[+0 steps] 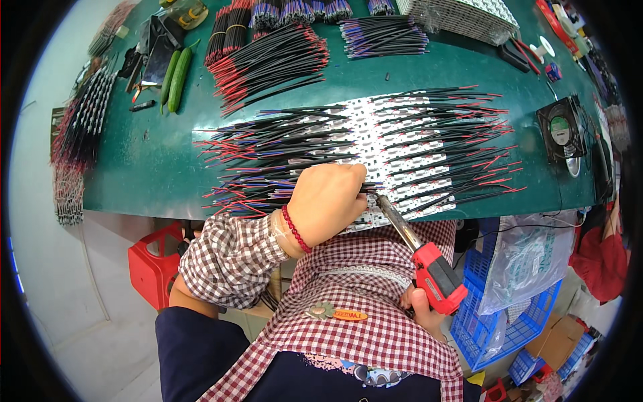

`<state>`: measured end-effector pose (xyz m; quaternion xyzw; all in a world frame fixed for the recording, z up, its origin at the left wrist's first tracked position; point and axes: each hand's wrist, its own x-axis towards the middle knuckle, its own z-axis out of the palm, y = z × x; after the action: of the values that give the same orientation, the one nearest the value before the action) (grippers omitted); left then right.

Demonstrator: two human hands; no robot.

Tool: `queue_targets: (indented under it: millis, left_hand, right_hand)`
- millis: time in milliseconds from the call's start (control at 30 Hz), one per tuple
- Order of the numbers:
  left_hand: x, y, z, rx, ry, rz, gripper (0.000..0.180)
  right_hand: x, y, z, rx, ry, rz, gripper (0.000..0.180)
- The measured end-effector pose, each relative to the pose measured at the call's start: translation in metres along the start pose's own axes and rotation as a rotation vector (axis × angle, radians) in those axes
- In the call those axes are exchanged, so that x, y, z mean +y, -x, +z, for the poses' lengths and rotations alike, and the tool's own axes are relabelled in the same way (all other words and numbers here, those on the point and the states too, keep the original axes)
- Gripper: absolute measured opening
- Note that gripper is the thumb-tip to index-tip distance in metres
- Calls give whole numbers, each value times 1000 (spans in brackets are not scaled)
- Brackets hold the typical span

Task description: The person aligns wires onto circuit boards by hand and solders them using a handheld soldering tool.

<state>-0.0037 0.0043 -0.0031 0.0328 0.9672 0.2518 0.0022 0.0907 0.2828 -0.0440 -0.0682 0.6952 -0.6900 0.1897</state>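
Observation:
My left hand (328, 201) is closed, its fingers pinching a thin black wire (372, 188) at the near part of a white panel of small circuit boards (367, 137). The fingertips are partly hidden behind the knuckles. My right hand (426, 313) grips the red and black handle of a soldering iron (437, 276). The iron's metal tip points up and left, at the board just right of my left fingers. Rows of black wires with red and blue ends (442, 151) stick out from the panel's right side, and more wires (268, 157) lie across its left side.
On the green table (157, 154) lie loose wire piles (274, 63) and bundled wires (231, 30) at the back. Two cucumbers (177, 80) lie at the left. A small black fan (561, 128) stands at the right. A red stool (154, 261) and blue crates (509, 328) are below.

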Motion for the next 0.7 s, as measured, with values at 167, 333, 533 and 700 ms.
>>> queue_targets:
  millis: [167,333,533,700]
  left_hand:
    - [1,-3,-4,-50,-11,7,17]
    - [0,-5,-2,-59,-20,10,17]
    - [0,-2,-2,-41,-2,9,16]
    - [4,2,1,-22,14,-20,16]
  right_hand:
    - [-7,0,1,9,-68,63,13]
    - [-7,-1,1,26,-109,75,10]
    - [-7,1,0,-4,-103,70,11]
    - [9,6,-6,-28,6,-20,40]
